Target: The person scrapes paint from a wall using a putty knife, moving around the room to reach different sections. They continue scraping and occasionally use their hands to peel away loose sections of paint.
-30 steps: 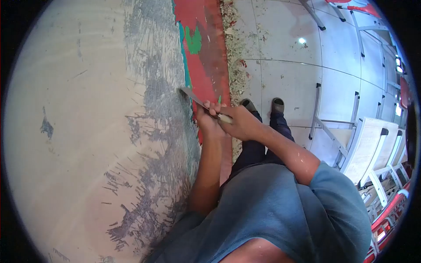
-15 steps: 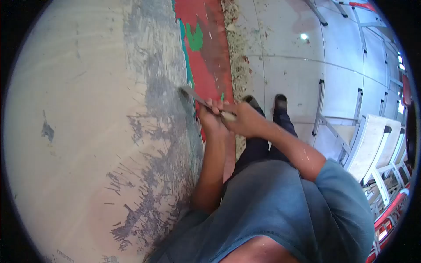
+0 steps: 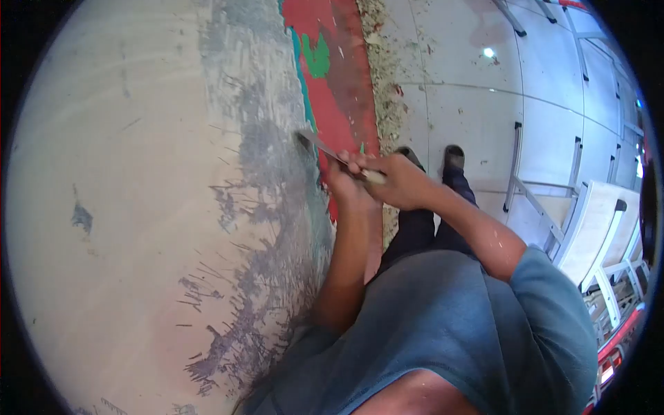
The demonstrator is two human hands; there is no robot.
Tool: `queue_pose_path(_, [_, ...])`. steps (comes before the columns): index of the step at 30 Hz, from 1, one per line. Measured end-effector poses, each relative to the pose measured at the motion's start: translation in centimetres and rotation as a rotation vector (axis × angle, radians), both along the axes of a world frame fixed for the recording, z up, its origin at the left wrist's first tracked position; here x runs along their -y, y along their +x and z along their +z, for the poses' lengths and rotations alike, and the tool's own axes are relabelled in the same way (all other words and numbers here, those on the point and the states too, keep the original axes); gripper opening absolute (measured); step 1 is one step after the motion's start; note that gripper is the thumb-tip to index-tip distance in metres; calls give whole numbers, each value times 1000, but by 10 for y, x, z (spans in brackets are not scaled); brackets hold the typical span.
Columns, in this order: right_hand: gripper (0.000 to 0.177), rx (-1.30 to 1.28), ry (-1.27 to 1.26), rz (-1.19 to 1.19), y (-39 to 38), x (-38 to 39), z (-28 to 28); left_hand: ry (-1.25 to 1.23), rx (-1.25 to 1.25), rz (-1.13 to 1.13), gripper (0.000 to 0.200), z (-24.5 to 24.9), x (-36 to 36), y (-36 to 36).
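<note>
Both my hands are closed around one scraper [image 3: 323, 146]. Its pale handle [image 3: 374, 177] shows between the fingers of my right hand [image 3: 406, 181]. My left hand [image 3: 348, 185] is wrapped round it nearer the blade, with fingertips over the top. The blade slants up and left. Its tip touches, or lies very close to, the wall [image 3: 138, 207] beside a torn edge of red paint [image 3: 325, 104]. A thin teal line runs along that edge, and a green patch [image 3: 317, 57] shows within the red. Grey scraped patches [image 3: 270, 149] cover the wall near the tip.
Paint flakes and debris [image 3: 384, 62] lie along the foot of the wall on the tiled floor [image 3: 477, 76]. My dark shoes [image 3: 454, 156] stand on the tiles. Chairs with metal frames [image 3: 595, 235] are at the right, near red objects at the lower right edge.
The whole scene has shifted slightly to the right in view. My hands keep the same hold on the scraper, and its tip stays near the paint edge.
</note>
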State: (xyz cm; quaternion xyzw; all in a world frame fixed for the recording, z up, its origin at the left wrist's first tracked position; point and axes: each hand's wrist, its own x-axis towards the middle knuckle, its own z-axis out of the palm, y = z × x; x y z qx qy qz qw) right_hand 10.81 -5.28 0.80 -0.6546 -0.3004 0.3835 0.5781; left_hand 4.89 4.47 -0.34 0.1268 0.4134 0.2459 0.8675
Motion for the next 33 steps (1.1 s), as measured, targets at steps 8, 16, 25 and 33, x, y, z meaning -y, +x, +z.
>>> queue_pose_path(8, [27,37,-128,175,19,-2,22,1,-70,42,26,11,3,-7])
queue_pose_path(16, [30,-109,-81,229,29,-11,15,44,-103,22,29,2,-4,-5])
queue_pose_path(25, [28,-174,-130,280,32,-1,30,-49,1,44,21,3,-14,-2])
queue_pose_path(33, [29,-143,-158,324,39,-1,18,-22,-145,117,17,16,-3,10])
